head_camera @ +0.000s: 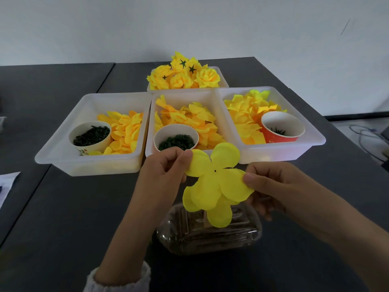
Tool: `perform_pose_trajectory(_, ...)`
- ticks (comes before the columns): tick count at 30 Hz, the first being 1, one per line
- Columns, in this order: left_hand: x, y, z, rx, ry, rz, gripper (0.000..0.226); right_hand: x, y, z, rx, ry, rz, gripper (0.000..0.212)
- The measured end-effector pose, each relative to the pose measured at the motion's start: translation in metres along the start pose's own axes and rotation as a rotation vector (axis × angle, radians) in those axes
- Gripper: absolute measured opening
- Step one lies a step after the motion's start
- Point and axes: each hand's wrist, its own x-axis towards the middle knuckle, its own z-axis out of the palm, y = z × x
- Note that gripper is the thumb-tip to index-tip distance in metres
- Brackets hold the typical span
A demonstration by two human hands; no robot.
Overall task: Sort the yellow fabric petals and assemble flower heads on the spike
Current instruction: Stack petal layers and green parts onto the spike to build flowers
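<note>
A large yellow fabric petal piece [214,184] with several round lobes and a small centre hole hangs in the air above the table. My left hand [166,173] pinches its upper left lobe, and my right hand [267,186] pinches its right lobe. A clear plastic box [210,234] lies on the table right below the petal piece. I cannot make out a spike. Three white bins hold loose yellow petals: left bin [63,152], middle bin [181,98], right bin [311,131]. Finished yellow flower heads [183,76] fill a bin at the back.
A white cup of dark small parts [90,135] stands in the left bin, another white cup [176,140] in the middle bin, a red cup [282,127] in the right bin. Dark table [73,207] runs to a right edge; cables [366,135] lie beyond.
</note>
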Motion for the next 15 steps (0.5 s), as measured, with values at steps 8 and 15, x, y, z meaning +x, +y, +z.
perform_pose_trajectory(8, 0.004, -0.003, 0.003, -0.045, -0.079, -0.046, 0.039, 0.000, 0.011, -0.004, -0.013, -0.008, -0.006, 0.027)
perform_pose_trajectory(15, 0.003, -0.003, 0.006, -0.049, -0.095, -0.056, 0.044, 0.000, 0.016, -0.003, 0.014, -0.025, 0.027, 0.027)
